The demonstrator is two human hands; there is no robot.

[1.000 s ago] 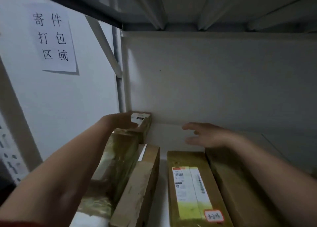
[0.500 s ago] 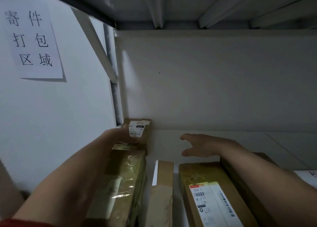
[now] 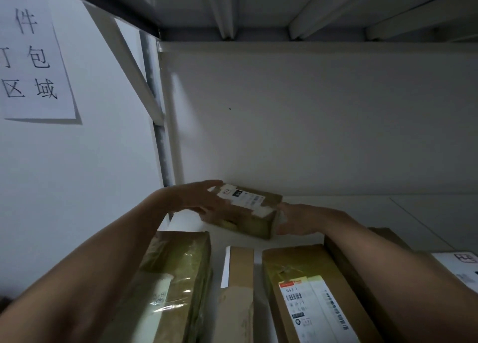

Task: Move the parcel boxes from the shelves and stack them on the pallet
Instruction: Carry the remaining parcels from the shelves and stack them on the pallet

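Small box (image 3: 248,213) sits tilted at back of shelf (image 3: 367,216), btwn yr hands: left grip (image 3: 204,203) curled round one end, right grip (image 3: 297,219) cupping the other, prob. so it clears front boxes (image 3: 310,291).

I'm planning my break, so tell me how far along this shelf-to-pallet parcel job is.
Done: nothing can be confirmed; the pallet is out of view. In hand: the left hand and right hand hold the small parcel box, tilted, at the back of the shelf. Left: at least four boxes lie on it, the taped box, the narrow box, the labelled box and the far-right box.
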